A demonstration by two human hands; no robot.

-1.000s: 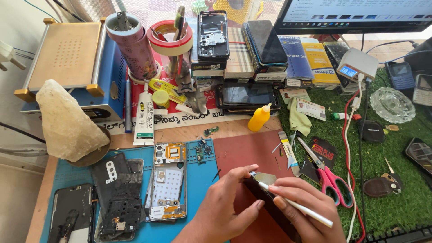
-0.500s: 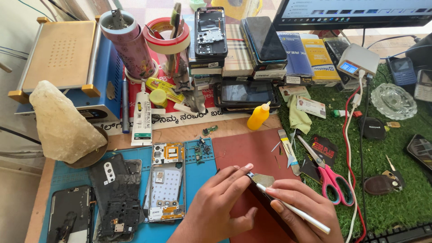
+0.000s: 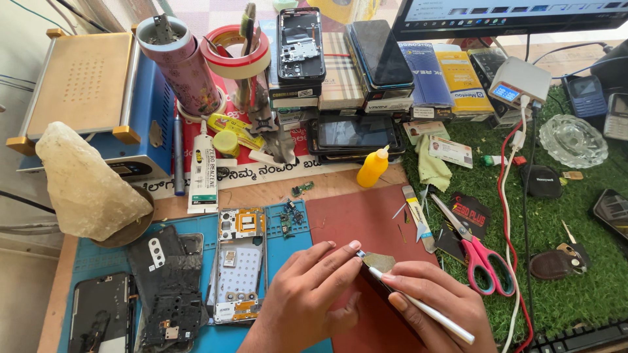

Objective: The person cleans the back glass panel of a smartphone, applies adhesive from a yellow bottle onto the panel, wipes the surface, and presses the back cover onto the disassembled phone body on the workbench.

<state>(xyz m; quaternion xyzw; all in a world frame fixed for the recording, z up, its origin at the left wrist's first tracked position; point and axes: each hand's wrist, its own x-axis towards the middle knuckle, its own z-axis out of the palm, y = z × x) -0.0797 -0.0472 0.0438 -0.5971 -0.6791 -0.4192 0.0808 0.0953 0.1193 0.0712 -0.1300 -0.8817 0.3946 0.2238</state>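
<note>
My left hand (image 3: 307, 297) rests on a dark phone lying on the maroon mat (image 3: 356, 216), its fingertips holding the phone's top edge steady. My right hand (image 3: 435, 304) grips a white-handled tool (image 3: 425, 310) like a pen, and the tool's flat metal blade (image 3: 378, 261) lies at the phone's upper corner, beside my left index fingertip. The phone itself is mostly hidden under both hands. An opened phone frame (image 3: 239, 265) lies just left of my left hand on the blue mat (image 3: 104, 261).
Black phone back parts (image 3: 167, 281) lie at the left. Pink scissors (image 3: 481, 255), a craft knife (image 3: 417, 216) and a yellow dropper bottle (image 3: 373, 168) sit to the right. Stacked phones and boxes (image 3: 366, 65), tape rolls (image 3: 235, 55), a blue heating machine (image 3: 85, 98) and a pale rock (image 3: 85, 183) stand behind.
My left hand has slid its fingers up to the phone's top edge next to the blade. The right hand and tool have barely shifted.
</note>
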